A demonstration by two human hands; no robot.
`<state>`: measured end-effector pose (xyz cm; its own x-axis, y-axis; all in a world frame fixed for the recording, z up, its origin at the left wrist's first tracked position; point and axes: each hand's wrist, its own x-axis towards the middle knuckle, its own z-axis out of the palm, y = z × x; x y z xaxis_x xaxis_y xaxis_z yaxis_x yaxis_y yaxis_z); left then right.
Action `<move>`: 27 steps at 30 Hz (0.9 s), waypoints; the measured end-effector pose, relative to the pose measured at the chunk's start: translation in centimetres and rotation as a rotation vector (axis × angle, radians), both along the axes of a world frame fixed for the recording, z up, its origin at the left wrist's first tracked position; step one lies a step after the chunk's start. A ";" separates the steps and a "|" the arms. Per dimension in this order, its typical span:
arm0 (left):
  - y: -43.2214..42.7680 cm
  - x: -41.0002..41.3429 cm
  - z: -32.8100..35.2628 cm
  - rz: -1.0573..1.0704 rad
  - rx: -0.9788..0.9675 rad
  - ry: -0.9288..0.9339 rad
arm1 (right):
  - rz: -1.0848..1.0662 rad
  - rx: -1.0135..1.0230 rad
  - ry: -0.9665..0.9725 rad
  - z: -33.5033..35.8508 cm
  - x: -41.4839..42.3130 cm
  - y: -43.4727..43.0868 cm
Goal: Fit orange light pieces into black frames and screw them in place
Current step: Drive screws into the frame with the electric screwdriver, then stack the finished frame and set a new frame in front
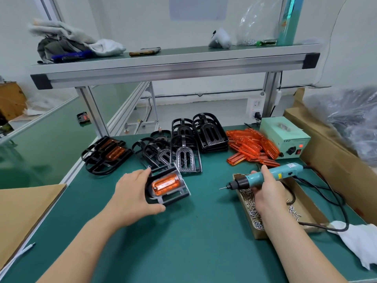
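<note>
A green-topped workbench (183, 231) with an aluminium shelf (175, 68) against white walls (142, 21).

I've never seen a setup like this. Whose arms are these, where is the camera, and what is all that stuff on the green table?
There is no machine here. These are a person's two bare arms, filmed by one wide-angle camera worn on the head, which looks forward and down.

The left hand grips a black frame with an orange light piece seated in it. The right hand holds a teal electric screwdriver, its tip pointing toward that frame. Under this hand sits a cardboard tray of small screws.

On the green table lie empty frames, a pile of loose orange pieces and, at the left, a stack of fitted frames. A pale green box with a switch stands at the right.
</note>
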<state>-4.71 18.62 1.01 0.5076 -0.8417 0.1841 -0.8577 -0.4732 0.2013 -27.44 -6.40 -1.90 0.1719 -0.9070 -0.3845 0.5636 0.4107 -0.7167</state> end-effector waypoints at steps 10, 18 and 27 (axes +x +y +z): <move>-1.9 9.2 1.1 0.413 -0.039 -0.050 | 0.044 -0.152 0.195 -0.7 0.4 0.0; -2.5 13.5 0.3 0.607 -0.046 -0.096 | 0.090 -0.232 0.235 -1.2 1.1 -0.1; -2.8 15.8 -1.7 0.783 -0.014 -0.121 | 0.086 -0.215 0.227 -1.3 1.4 -0.3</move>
